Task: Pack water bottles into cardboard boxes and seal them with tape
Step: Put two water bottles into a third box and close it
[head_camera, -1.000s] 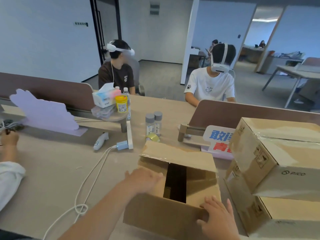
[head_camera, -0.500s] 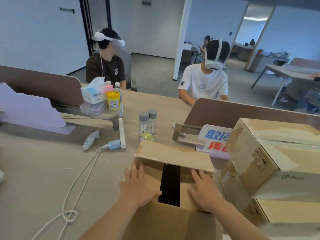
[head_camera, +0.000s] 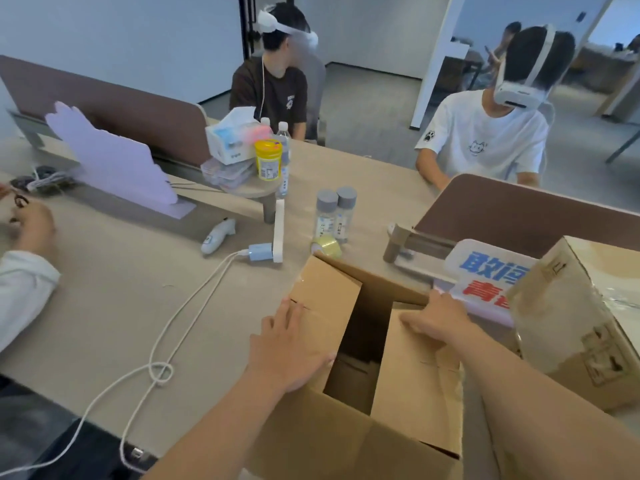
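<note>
We have the open cardboard box (head_camera: 346, 427) right in front of us on the surface (head_camera: 121, 306), its two top flaps folded partway in with a dark gap between them. Our left hand (head_camera: 291, 344) lies flat on the left flap (head_camera: 325, 299), fingers straight and holding nothing. Our right hand (head_camera: 436, 317) presses on the right flap (head_camera: 415, 375), fingers spread and likewise gripping nothing; the two hands are apart, one on each side of the gap. Two water bottles (head_camera: 336, 216) with grey caps stand upright side by side beyond the box, not yet packed, and a roll of tape (head_camera: 327, 244) lies just in front of them, near the box's far corner. Another cardboard box (head_camera: 571, 306) sits close on our right. A white cable (head_camera: 173, 323) loops across the surface on our left.
</note>
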